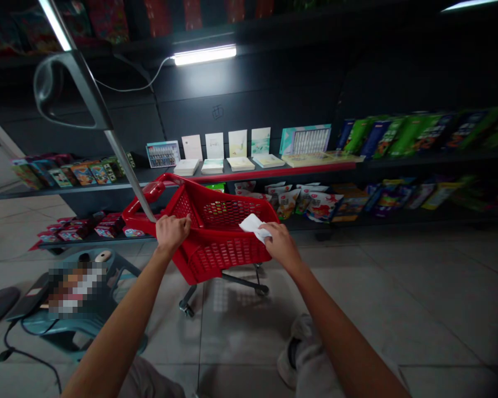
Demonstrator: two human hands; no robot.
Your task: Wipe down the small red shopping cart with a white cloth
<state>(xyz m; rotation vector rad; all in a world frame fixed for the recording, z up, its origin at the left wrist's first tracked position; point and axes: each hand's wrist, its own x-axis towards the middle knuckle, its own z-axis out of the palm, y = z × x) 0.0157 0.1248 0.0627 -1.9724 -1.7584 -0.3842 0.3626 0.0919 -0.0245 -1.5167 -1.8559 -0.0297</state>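
Observation:
A small red shopping cart (222, 251) with perforated plastic walls stands on wheels in front of me. My left hand (172, 231) is closed over the cart's rim, close to the handle end. In my right hand (280, 243) is a white tissue (254, 225), pinched between the fingers at the rim's far right corner. Part of the tissue spreads over the edge, and its lower end is hidden by the fingers. The cart's basket shows a slanted inner panel (185, 205) near the handle.
Dark shelves (249, 174) hold upright booklets and snack bags (317, 204). At left, a blue-green stool (120, 262) carries blurred items; a black cable (35, 356) hangs beside it. A metal pole (126, 168) slants past the cart handle. Tiled floor (382, 287) extends right.

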